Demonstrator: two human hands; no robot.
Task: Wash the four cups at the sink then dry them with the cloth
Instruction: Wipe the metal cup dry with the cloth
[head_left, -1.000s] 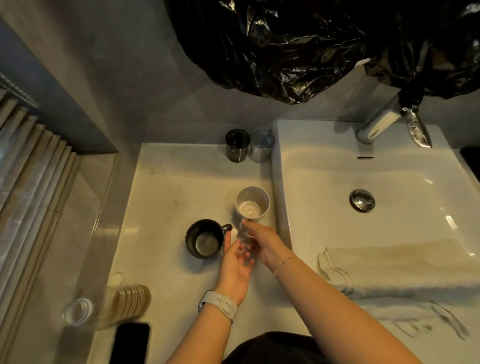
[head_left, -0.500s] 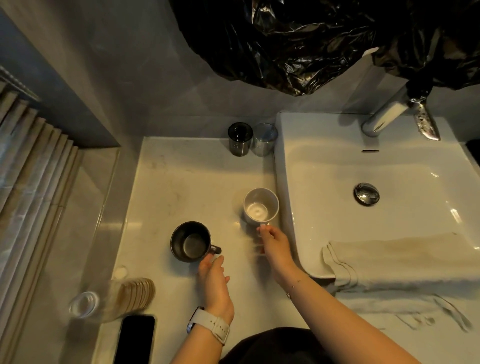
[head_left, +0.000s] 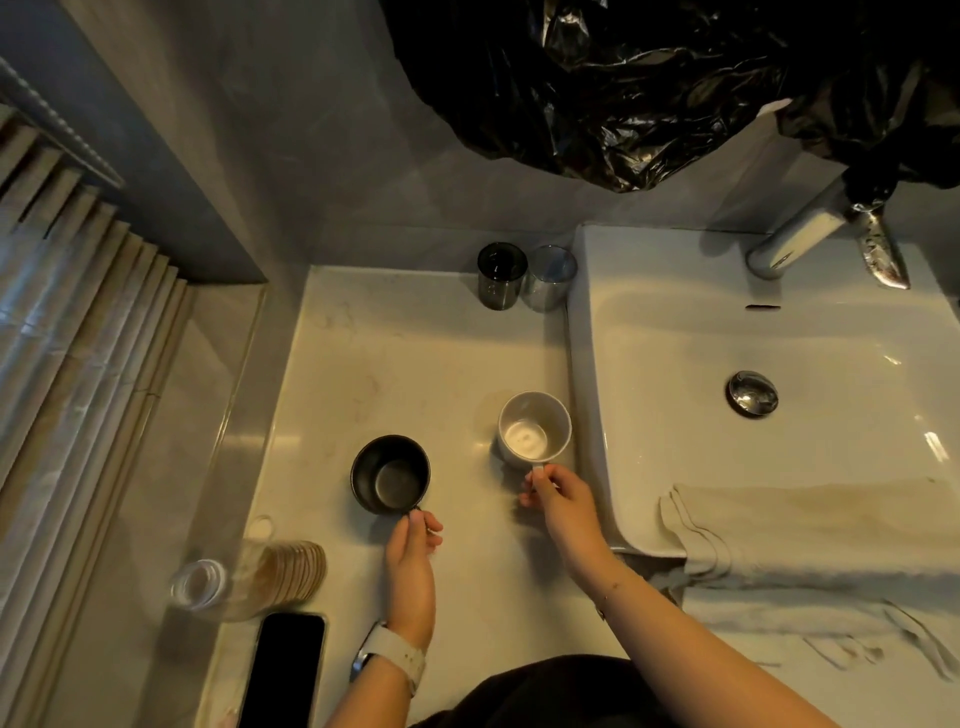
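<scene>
- The right hand (head_left: 558, 499) pinches the handle of the white cup (head_left: 535, 430), which stands upright on the counter (head_left: 415, 353) at the hand's 12 o'clock; the sink (head_left: 675, 364) lies just beside it at 3 o'clock
- The left hand (head_left: 413, 540) pinches the handle of the dark cup (head_left: 390, 474), at its 11 o'clock
- Both handles are mostly hidden by fingers
- Two more cups, a dark glass (head_left: 501, 275) and a clear glass (head_left: 551, 277), stand touching at the counter's far edge
- The cloth (head_left: 810, 525) drapes over the sink's near rim
</scene>
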